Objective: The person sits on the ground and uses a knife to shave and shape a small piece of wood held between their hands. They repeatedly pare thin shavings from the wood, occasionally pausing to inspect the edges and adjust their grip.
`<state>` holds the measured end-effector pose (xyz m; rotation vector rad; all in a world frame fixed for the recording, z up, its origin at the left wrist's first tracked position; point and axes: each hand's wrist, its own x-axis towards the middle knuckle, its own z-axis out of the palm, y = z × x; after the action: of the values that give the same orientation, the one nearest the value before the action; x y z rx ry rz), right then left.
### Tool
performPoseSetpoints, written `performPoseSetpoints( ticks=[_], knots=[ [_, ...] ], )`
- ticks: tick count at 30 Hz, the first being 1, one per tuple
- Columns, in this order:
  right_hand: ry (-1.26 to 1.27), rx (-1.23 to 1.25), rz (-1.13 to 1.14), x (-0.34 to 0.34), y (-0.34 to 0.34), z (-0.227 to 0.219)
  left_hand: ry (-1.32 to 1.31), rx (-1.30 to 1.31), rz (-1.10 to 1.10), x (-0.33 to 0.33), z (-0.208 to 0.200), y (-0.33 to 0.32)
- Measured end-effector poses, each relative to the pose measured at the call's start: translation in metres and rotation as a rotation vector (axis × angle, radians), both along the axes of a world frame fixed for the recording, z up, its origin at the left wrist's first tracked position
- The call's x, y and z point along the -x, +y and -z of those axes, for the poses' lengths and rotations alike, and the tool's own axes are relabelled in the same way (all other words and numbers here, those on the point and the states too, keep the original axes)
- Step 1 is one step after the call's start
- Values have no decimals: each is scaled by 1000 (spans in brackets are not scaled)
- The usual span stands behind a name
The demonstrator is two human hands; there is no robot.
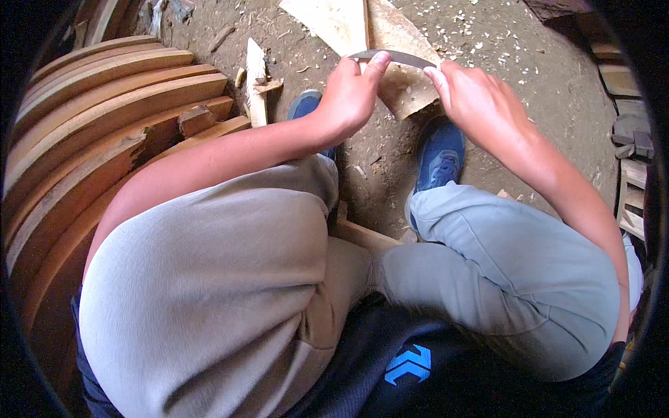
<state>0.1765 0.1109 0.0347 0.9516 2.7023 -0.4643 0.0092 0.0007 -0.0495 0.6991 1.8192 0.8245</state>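
A bare earth floor (557,111) fills the work area, strewn with pale shavings (474,35) toward its far right corner. A stack of curved planks (125,101) runs along the floor's left edge, and short wood offcuts (631,174) line the right edge. A splintered stick (256,80) lies near the stack.

The pale wood piece (394,31) lies straight ahead of the person, just beyond the 2 shoes, the left shoe (304,106) and the right shoe (440,155). Its long axis slants from a near end by the right shoe away toward the floor's far edge, leaning left. It shows 2 faces meeting at a ridge; whether that is 1 thick block or 2 boards together is hard to tell, as the far end leaves the view.

A dark, slightly bowed blade (405,57) spans the wood crosswise, over its nearer part. The left hand (352,94) grips the blade's left end, thumb pressed on top; the right hand (481,94) closes around the right end. The 2 hands flank the wood at about equal reach, the left overlapping its left edge in view, the right just beside its right edge. From above, contact between blade and wood cannot be confirmed.
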Motion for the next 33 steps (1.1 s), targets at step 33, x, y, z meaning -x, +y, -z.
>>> performPoseSetpoints(
  ticks=[33],
  knots=[
    [-49,126,6,4,19,-8,-187,-125,-55,-3,-6,6]
  ],
)
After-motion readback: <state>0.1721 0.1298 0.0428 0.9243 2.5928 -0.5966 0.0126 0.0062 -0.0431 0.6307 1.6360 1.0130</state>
